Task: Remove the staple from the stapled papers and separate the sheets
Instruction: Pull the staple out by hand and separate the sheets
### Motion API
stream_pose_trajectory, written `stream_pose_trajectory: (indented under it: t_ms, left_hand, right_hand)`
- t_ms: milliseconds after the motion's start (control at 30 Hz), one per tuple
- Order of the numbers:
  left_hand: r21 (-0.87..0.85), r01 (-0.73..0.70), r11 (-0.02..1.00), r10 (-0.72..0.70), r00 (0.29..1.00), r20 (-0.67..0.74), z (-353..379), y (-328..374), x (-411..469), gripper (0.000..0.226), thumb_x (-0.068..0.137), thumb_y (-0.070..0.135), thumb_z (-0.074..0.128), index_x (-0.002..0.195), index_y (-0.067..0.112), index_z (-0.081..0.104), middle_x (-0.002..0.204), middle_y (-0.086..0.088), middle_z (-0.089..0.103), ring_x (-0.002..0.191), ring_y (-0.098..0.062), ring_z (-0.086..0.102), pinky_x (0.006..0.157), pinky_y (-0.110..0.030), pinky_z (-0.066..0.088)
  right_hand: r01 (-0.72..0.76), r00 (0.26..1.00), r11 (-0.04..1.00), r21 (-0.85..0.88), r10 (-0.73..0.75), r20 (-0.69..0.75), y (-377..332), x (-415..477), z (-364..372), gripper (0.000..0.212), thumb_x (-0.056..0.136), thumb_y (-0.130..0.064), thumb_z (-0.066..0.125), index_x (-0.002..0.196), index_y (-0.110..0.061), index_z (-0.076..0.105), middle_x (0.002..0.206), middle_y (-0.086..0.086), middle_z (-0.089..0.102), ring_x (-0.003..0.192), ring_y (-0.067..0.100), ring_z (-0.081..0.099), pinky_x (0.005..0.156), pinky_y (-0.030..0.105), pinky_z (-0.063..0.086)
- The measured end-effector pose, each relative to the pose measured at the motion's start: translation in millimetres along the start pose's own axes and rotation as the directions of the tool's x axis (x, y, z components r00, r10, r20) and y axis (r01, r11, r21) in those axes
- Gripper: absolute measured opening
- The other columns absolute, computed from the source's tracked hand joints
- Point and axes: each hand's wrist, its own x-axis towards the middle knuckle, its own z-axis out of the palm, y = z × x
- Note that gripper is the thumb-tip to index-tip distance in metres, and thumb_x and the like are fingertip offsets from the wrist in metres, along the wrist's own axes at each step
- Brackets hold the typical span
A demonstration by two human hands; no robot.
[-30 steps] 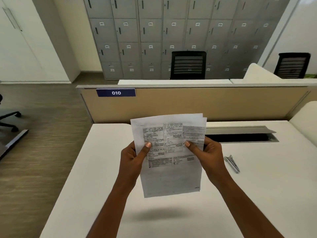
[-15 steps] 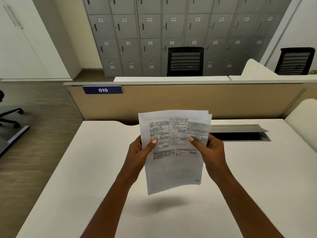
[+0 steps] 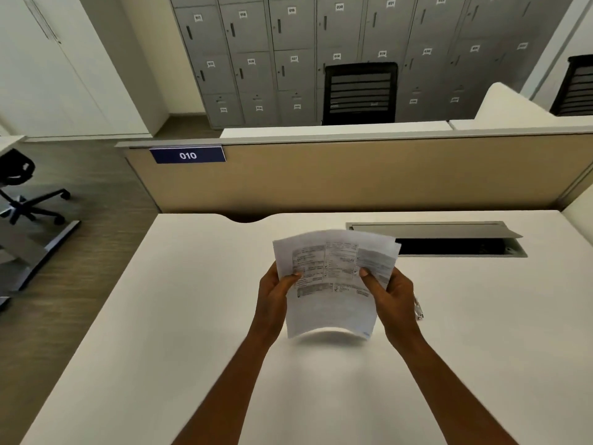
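I hold the printed papers (image 3: 333,284) upright above the white desk (image 3: 179,316), their lower edge curling just over the surface. My left hand (image 3: 272,293) grips the left edge with the thumb on the front sheet. My right hand (image 3: 390,293) grips the right edge the same way. The top edges of the sheets are slightly fanned. The staple is too small and blurred to make out. A metal staple remover (image 3: 418,308) lies on the desk, mostly hidden behind my right hand.
An open cable tray with a raised grey lid (image 3: 436,231) is set into the desk at the back right. A beige partition (image 3: 353,175) with a blue "010" sign (image 3: 187,155) closes the far side. Grey lockers and black chairs stand beyond.
The papers and both hands have come down toward the desk, the bottom edge now curling near the surface. The staple remover is now largely hidden behind my right hand. Both grips are unchanged.
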Motion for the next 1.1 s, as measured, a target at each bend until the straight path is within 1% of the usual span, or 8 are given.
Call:
stream_pose_trajectory:
  t_ms: [200, 367, 500, 600, 733, 800, 933, 1100]
  left_hand:
    - [0.068, 0.005, 0.998, -0.006, 1.000, 0.011, -13.3, -27.0, 12.8, 0.046, 0.079, 0.015, 0.063, 0.124, 0.008, 0.065, 0.114, -0.009, 0.074, 0.103, -0.022, 0.072, 0.079, -0.029, 0.060]
    - [0.081, 0.040, 0.996, -0.046, 0.996, 0.074, -23.2, -29.4, 24.1, 0.031, 0.094, 0.001, 0.063, 0.125, 0.008, 0.066, 0.115, -0.008, 0.075, 0.104, -0.021, 0.072, 0.079, -0.027, 0.060]
    - [0.078, 0.078, 0.994, -0.083, 0.995, 0.062, -19.2, -28.5, 26.9, 0.025, 0.094, 0.008, 0.065, 0.118, 0.011, 0.071, 0.110, -0.007, 0.077, 0.101, -0.023, 0.074, 0.080, -0.031, 0.061]
    - [0.083, 0.061, 0.995, -0.064, 0.997, 0.035, -20.0, -26.4, 28.6, 0.024, 0.095, 0.002, 0.061, 0.115, 0.010, 0.072, 0.107, -0.007, 0.077, 0.096, -0.020, 0.074, 0.075, -0.027, 0.059]
    - [0.105, 0.068, 0.992, -0.072, 0.997, 0.035, -19.8, -31.1, 28.5, 0.027, 0.092, 0.003, 0.064, 0.115, 0.012, 0.072, 0.110, -0.006, 0.076, 0.103, -0.024, 0.072, 0.082, -0.033, 0.061]
    - [0.104, 0.063, 0.993, -0.066, 0.998, 0.022, -17.4, -29.8, 28.0, 0.027, 0.087, 0.011, 0.066, 0.113, 0.013, 0.073, 0.107, -0.006, 0.077, 0.102, -0.026, 0.073, 0.084, -0.037, 0.062]
    - [0.090, 0.016, 0.996, -0.015, 1.000, -0.015, -16.3, -25.9, 29.0, 0.037, 0.078, 0.020, 0.061, 0.111, 0.008, 0.074, 0.102, -0.008, 0.077, 0.094, -0.023, 0.074, 0.080, -0.037, 0.064]
    - [0.076, 0.056, 0.996, -0.053, 0.998, -0.038, -13.0, -36.8, 26.3, 0.023, 0.093, 0.002, 0.062, 0.111, 0.009, 0.074, 0.101, -0.005, 0.077, 0.095, -0.023, 0.072, 0.080, -0.033, 0.060]
  right_hand:
    - [-0.012, 1.000, 0.995, -0.099, 0.015, 0.023, 24.7, -1.0, -2.9, 0.038, 0.090, 0.007, 0.065, 0.118, -0.018, 0.068, 0.111, -0.001, 0.075, 0.104, 0.014, 0.071, 0.081, 0.025, 0.060]
    - [-0.018, 0.999, 0.987, -0.162, 0.024, 0.038, 25.7, 2.0, -0.5, 0.043, 0.089, 0.005, 0.067, 0.115, -0.030, 0.067, 0.111, -0.006, 0.074, 0.105, 0.011, 0.070, 0.083, 0.024, 0.060]
    - [-0.011, 1.000, 0.990, -0.140, 0.014, 0.019, 21.1, 1.7, 5.6, 0.039, 0.088, 0.003, 0.071, 0.112, -0.028, 0.070, 0.105, -0.009, 0.077, 0.101, 0.010, 0.072, 0.080, 0.023, 0.059]
    - [-0.027, 1.000, 0.992, -0.126, 0.025, -0.015, 21.4, 2.1, 7.3, 0.038, 0.087, 0.000, 0.073, 0.111, -0.028, 0.070, 0.105, -0.009, 0.077, 0.100, 0.008, 0.072, 0.080, 0.023, 0.059]
    - [-0.097, 0.995, 0.983, -0.155, 0.096, -0.012, 30.1, 2.9, 8.1, 0.046, 0.085, 0.011, 0.064, 0.111, -0.026, 0.068, 0.107, -0.004, 0.076, 0.103, 0.015, 0.071, 0.084, 0.030, 0.059]
    - [-0.104, 0.995, 0.982, -0.158, 0.102, -0.019, 28.7, 4.7, 10.5, 0.047, 0.084, 0.014, 0.060, 0.109, -0.024, 0.069, 0.105, -0.003, 0.075, 0.102, 0.016, 0.070, 0.079, 0.026, 0.058]
    - [-0.052, 0.998, 0.989, -0.141, 0.045, -0.051, 20.8, 7.9, 14.6, 0.044, 0.084, 0.014, 0.060, 0.114, -0.019, 0.065, 0.106, -0.004, 0.073, 0.097, 0.006, 0.070, 0.072, 0.019, 0.058]
    - [-0.089, 0.991, 0.992, -0.087, 0.080, -0.105, 36.8, 4.5, 17.2, 0.047, 0.081, 0.014, 0.058, 0.121, -0.010, 0.062, 0.111, 0.006, 0.071, 0.104, 0.019, 0.068, 0.077, 0.025, 0.057]
